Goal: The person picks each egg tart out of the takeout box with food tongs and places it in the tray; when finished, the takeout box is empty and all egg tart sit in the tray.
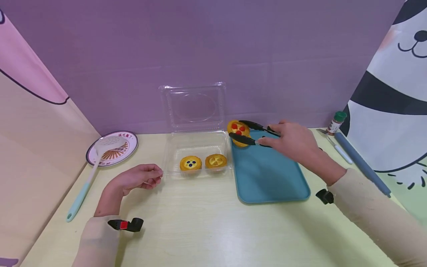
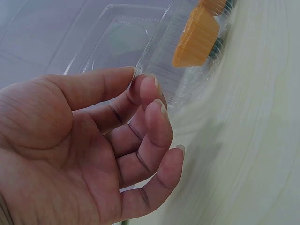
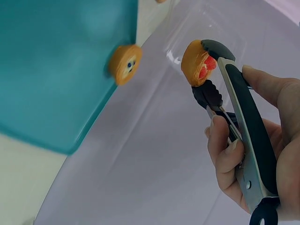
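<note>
You have three tarts in view. Two sit in the clear box point(image 1: 173, 155) at the centre of the head view: one with dark dots point(image 1: 191, 163) on the left, and one with a yellow spoked top point(image 1: 215, 161) just beside it on the right. The third tart point(image 1: 237, 128), right of the box's open lid, is golden with red pieces on top and is tilted so that the top faces you. It is clamped between the two black tips of one pair of tongs point(image 1: 255, 133), above the far left corner of the single teal tray point(image 1: 270, 174). In the right wrist view that tart point(image 3: 198, 63) sits near the upper middle, with the tong tips on either side of it.

Your right hand point(image 1: 290, 141) has its fingers curled round the tongs' handles and squeezes them nearly closed on the tart. Your left hand point(image 1: 138, 177), in the lower left of the head view, holds nothing you could lift. Its fingers are loosely curled, and its thumb and fingertips point(image 2: 150, 86) meet at the box's near left corner rim.

There is one plate point(image 1: 128, 150) at the left with one pale slotted spatula point(image 1: 88, 178) lying across it. At the far right stand one spice jar point(image 1: 336, 122) and one grey rod point(image 1: 361, 163).
</note>
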### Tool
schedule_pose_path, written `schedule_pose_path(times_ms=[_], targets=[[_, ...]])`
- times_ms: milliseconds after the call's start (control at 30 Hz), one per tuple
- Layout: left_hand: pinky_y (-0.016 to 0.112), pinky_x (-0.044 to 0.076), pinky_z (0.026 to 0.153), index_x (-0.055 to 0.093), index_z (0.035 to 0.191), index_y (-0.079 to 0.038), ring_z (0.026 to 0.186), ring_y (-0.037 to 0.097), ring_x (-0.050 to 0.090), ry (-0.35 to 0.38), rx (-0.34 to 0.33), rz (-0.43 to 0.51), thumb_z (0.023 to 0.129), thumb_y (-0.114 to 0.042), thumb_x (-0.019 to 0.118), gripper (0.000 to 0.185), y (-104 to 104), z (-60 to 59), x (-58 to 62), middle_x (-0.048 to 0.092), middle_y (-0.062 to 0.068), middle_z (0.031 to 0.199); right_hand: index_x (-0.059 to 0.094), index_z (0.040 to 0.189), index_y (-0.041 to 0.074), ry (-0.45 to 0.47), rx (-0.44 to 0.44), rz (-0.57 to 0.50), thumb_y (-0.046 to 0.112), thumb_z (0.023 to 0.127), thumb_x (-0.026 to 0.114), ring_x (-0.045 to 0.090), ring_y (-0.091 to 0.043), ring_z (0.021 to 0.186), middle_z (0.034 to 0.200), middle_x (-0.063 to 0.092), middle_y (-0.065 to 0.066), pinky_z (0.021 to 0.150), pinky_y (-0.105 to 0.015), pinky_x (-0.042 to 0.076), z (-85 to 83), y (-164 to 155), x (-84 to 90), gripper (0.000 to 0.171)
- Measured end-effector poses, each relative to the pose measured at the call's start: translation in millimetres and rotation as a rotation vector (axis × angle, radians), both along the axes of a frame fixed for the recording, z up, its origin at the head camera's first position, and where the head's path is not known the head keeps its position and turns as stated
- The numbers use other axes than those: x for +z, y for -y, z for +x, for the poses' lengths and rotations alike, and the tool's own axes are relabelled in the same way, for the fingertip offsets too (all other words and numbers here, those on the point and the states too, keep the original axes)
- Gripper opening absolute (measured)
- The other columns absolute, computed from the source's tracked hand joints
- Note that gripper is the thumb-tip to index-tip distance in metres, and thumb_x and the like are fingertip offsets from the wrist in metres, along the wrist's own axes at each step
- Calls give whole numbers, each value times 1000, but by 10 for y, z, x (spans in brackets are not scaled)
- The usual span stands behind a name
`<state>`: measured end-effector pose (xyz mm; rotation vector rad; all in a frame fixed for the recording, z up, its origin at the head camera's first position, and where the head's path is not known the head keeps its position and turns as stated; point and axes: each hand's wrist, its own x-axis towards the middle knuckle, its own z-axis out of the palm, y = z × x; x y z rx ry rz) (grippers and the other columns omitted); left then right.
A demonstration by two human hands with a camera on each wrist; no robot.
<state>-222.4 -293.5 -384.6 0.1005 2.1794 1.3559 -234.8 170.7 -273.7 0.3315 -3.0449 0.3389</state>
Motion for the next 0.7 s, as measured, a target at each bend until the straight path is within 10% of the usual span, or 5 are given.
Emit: schedule_pose_path(times_ms=[700], targets=[[32,53,80,55,111,1,82,16,57,4,9,-4,103,-28,56,31,-16,9,18,60,1,89,63,133,9,-1,-58,93,54,86,71,48,-22,57,73,50,-7,44,-31,38,-252,-602,-296,66]])
